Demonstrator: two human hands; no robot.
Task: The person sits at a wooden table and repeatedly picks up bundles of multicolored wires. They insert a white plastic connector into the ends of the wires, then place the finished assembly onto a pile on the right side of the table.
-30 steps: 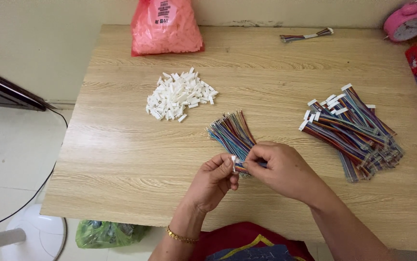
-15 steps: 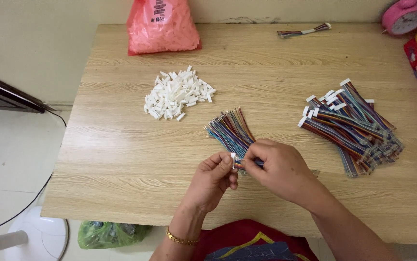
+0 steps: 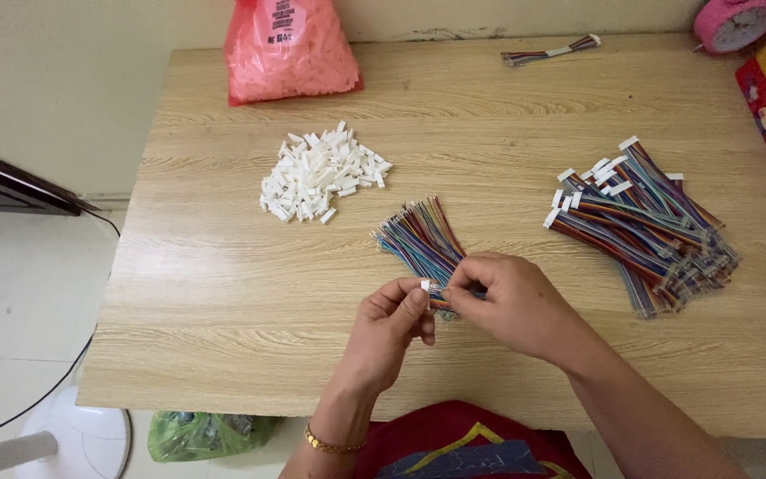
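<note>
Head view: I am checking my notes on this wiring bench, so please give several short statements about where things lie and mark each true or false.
1. The left hand pinches a small white connector housing. True.
2. The loose pile of white connector housings lies right of the finished harnesses. False: it lies to the left of the finished wire harnesses.
3. The right hand rests on the pink plastic bag. False: it holds wires of the multicoloured wire bundle; the pink plastic bag sits at the table's far edge.
4. A pink alarm clock stands at the far right corner. True.
</note>
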